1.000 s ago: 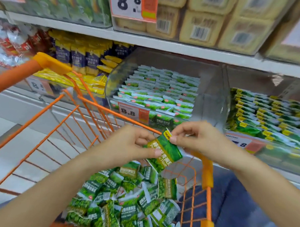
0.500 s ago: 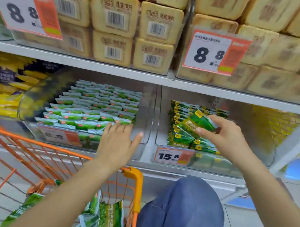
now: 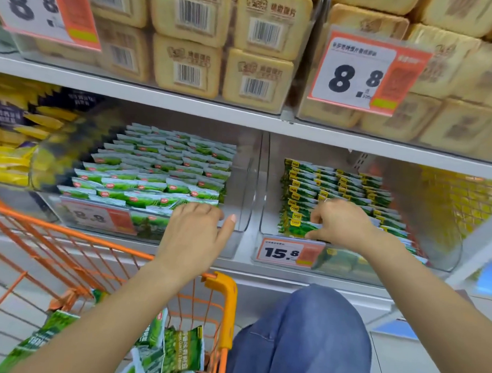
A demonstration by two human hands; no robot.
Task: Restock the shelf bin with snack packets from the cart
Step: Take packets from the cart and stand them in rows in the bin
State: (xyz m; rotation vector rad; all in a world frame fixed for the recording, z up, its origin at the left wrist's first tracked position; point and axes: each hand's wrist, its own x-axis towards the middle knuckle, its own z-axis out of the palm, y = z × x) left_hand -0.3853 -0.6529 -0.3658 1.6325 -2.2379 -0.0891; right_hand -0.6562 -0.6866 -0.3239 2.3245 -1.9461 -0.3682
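Observation:
My right hand reaches into the clear shelf bin at the right and pinches a green snack packet with a yellow label at the front row. The bin holds rows of the same packets standing on edge. My left hand hovers with fingers relaxed and holds nothing, in front of the neighbouring bin's right corner and above the orange cart. Several green snack packets lie loose in the cart at the bottom left.
The left clear bin is filled with pale green packets. A 15.8 price tag hangs on the right bin's front. Beige boxed goods fill the shelf above. My knee in blue jeans is beside the cart.
My right hand carried the packet from above the cart into the right bin and lowered it to the front row. My left hand let go of it and now hovers near the left bin.

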